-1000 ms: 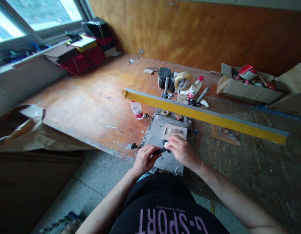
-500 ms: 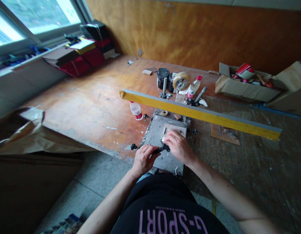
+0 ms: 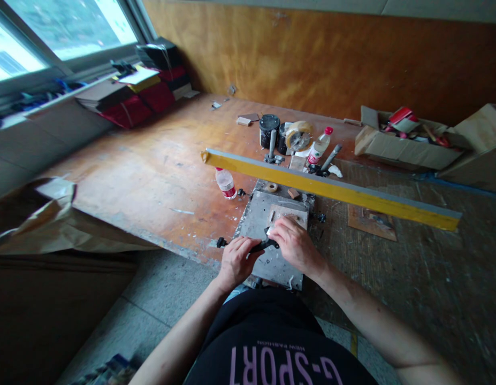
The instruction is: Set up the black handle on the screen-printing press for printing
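My left hand (image 3: 236, 261) is closed around a slim black part (image 3: 266, 245), gripping its left end above the grey metal plate (image 3: 285, 271). The part's right end looks forked, though its exact kind is unclear. At that end, my right hand (image 3: 294, 243) has its fingers pinched on a small white piece (image 3: 269, 231), perhaps cloth or paper, mostly hidden by the fingers. Just beyond the right hand a small light board (image 3: 276, 212) lies on the plate.
A long yellow bar (image 3: 332, 188) spans above the far end of the plate. Behind it stand dark cans (image 3: 268, 131), a tape roll (image 3: 299, 136) and a red-capped bottle (image 3: 320, 145). Another bottle (image 3: 226, 184) is left of the plate; a carton (image 3: 412, 144) sits far right.
The right hand and the white piece have shifted very slightly at the black part's forked end, which has turned a little. Both hands keep their holds. The view has tilted slightly.
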Available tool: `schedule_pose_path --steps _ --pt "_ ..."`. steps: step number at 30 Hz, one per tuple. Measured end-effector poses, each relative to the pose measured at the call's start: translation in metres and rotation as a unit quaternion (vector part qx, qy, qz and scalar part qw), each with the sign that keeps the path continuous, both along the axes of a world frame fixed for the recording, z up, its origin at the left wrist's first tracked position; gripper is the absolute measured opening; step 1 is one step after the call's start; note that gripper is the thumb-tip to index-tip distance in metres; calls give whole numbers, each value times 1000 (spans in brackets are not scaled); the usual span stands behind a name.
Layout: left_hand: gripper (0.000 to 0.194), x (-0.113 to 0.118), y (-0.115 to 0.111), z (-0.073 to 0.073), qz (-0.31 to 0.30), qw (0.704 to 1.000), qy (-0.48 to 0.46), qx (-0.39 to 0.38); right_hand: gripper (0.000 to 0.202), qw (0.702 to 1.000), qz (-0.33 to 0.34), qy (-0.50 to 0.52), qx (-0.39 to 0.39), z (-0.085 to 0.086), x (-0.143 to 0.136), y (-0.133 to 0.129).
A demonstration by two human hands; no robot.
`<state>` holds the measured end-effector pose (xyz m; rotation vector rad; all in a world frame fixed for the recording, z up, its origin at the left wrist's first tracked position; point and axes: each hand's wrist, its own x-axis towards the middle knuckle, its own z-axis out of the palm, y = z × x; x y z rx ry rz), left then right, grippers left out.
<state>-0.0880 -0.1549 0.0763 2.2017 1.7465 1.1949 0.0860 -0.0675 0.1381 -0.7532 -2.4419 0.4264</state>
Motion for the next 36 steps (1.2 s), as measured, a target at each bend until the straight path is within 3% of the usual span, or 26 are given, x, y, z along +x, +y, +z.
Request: schedule_pose_path --steps 7,12,16,21,25,28,31,36 --pt "18 -2 1 -1 -1 1000 10 -3 21 1000 0 4 12 -2 -2 -1" --pt "15 -3 4 -1 36 999 -5 -12 19 998 18 -31 48 -3 -2 -1" --pt "16 2 8 1 74 997 -10 -6 20 997 -29 -38 66 -3 -10 -5" --pt "8 10 12 -1 102 995 -11 0 23 992 -61 -57 93 -12 -30 -25" --pt "26 8 11 -6 109 993 -44 -24 23 994 -45 -45 89 -21 -36 -44" --pt "33 7 11 -7 119 991 -55 -39 21 998 -20 -5 56 -15 -32 -46" --pt "22 8 12 -5 139 987 -57 -52 19 997 -45 28 54 -2 -28 -34" --pt "14 15 13 -7 141 988 -50 -39 25 991 -90 -37 93 1 -32 -24"
